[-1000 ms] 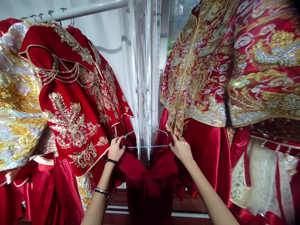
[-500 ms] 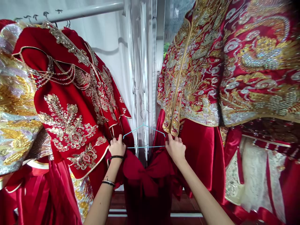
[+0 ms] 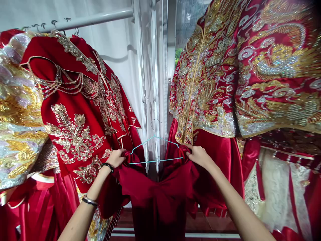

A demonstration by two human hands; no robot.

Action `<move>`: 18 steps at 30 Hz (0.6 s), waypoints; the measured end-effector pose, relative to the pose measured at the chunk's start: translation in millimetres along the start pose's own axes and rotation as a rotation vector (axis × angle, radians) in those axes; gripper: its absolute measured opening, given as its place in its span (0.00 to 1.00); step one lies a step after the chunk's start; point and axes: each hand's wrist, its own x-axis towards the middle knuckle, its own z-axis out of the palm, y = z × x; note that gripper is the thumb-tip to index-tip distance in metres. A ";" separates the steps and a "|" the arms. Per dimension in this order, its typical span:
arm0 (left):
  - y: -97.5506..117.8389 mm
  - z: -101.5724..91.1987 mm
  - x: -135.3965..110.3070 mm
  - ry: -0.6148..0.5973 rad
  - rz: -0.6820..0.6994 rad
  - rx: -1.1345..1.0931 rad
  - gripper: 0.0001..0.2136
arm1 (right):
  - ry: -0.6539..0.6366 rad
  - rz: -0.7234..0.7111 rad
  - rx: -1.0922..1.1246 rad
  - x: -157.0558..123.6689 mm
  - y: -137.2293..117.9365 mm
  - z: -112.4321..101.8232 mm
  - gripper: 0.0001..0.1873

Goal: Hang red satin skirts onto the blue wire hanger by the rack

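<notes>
A dark red dress (image 3: 160, 197) with a bow at its chest hangs in front of me on a light blue wire hanger (image 3: 142, 143). My left hand (image 3: 117, 158), fingers closed, grips the dress's left shoulder beside the hanger's left end. On the other side my right hand (image 3: 199, 156) is closed on the right shoulder, at the hanger's right end. Most fingertips are hidden behind the cloth. The hanger's hook (image 3: 152, 125) stands upright by white metal poles and I cannot tell whether it rests on anything.
To the left, a red jacket (image 3: 87, 93) with silver beading hangs close to my left arm under a white rail (image 3: 107, 18). On the right, embroidered red and gold jackets (image 3: 210, 77) hang above red satin skirts (image 3: 218, 160). White poles (image 3: 155, 83) and a curtain (image 3: 112, 67) stand behind.
Both hands have moved outward from the hanger's ends, drawing the dress's shoulders apart. The top of the dress is spread wider, and its shoulders now sit up at the hanger's ends.
</notes>
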 end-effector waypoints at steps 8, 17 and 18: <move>-8.2 -2.5 5.0 0.134 -0.170 0.208 0.18 | 0.047 0.098 0.004 3.1 1.1 2.3 0.19; -56.9 2.3 10.8 0.114 -0.347 -0.343 0.16 | -0.021 0.208 0.226 7.5 19.8 -1.5 0.19; -59.6 6.1 9.4 0.107 -0.357 -0.419 0.17 | -0.021 0.220 0.245 8.6 20.4 -1.4 0.19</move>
